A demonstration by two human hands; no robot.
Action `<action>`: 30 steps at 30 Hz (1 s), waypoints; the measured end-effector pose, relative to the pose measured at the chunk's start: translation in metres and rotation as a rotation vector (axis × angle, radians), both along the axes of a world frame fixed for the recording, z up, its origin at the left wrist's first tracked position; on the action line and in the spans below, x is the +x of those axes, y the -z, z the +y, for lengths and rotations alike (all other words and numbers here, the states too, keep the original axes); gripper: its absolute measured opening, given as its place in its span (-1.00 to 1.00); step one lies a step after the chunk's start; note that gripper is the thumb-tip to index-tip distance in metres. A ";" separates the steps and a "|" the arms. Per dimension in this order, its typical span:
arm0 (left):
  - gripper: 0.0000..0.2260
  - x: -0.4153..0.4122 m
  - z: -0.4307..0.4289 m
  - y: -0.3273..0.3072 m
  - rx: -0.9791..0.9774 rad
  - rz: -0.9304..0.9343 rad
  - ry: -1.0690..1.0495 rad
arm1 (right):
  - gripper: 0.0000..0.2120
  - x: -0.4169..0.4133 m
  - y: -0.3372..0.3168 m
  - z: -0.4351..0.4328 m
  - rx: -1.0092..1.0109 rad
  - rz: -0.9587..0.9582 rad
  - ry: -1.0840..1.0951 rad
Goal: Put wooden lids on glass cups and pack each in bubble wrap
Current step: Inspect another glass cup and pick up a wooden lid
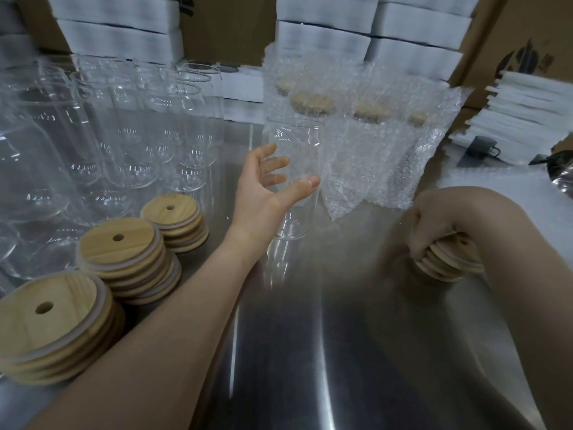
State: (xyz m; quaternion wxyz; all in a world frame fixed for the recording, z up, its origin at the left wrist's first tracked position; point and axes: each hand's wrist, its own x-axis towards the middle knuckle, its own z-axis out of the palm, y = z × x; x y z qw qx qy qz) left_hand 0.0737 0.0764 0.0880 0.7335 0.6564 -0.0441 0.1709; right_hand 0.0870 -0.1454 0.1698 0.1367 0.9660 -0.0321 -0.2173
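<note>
Glass cup (293,144): likely fragile, slick; your left hand (263,187) grips its middle. Right of cup, your right hand (434,225) clutches stacked lids (455,259).

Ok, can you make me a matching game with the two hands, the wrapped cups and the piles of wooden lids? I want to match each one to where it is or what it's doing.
Things:
1. left hand
2. right hand
3. wrapped cups
4. three lid piles

Where or what:
a. on the left side of the table
b. holds a bare glass cup
c. grips a small pile of lids
d. stand at the back with lids on

Pairs: 1-b, 2-c, 3-d, 4-a.
</note>
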 end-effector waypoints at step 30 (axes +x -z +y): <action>-0.32 0.003 0.002 0.002 -0.024 -0.014 -0.004 | -0.83 -0.015 0.009 0.066 1.350 -1.136 0.029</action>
